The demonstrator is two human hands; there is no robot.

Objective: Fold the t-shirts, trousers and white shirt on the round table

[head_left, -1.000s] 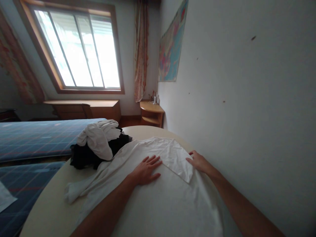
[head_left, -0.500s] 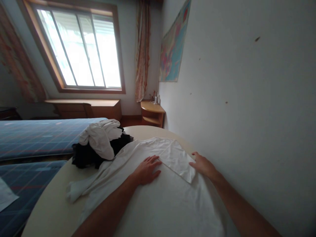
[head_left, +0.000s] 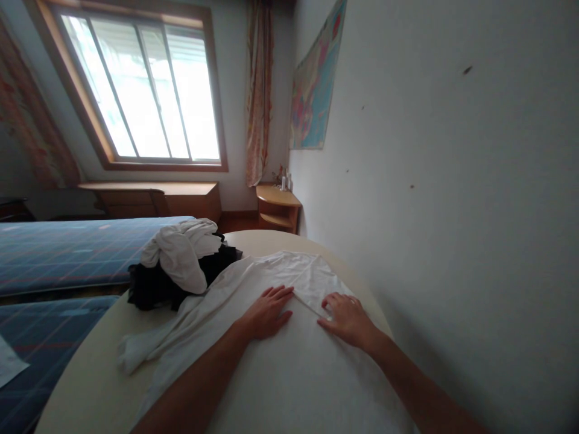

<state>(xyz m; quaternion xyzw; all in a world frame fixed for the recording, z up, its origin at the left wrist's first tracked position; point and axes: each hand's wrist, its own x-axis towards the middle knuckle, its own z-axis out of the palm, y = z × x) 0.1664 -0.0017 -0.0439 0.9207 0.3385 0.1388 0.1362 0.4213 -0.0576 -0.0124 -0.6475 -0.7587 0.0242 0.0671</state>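
Note:
A white long-sleeved shirt [head_left: 280, 374] lies spread over a round table. One sleeve [head_left: 149, 343] stretches out to the left, while on the right a part is folded inward over the body, leaving a slanting edge. My left hand [head_left: 266, 312] rests palm down on the shirt, fingers extended, near the upper end of that edge. Lying over the folded part is my right hand [head_left: 348, 318], its fingers apart and slightly bent, touching the cloth. Part of the fold is hidden beneath it.
The cream round table [head_left: 85, 361] stands close to the white wall [head_left: 452, 241] on my right. A pile of black and white clothes [head_left: 181, 259] sits at its left back edge. Beyond are blue plaid mattresses [head_left: 67, 253], a corner shelf [head_left: 278, 199] and a window [head_left: 145, 90].
My right hand has moved left from the shirt's right edge onto the folded part. That part's right corner has come inward with it. My left hand stays nearly in place.

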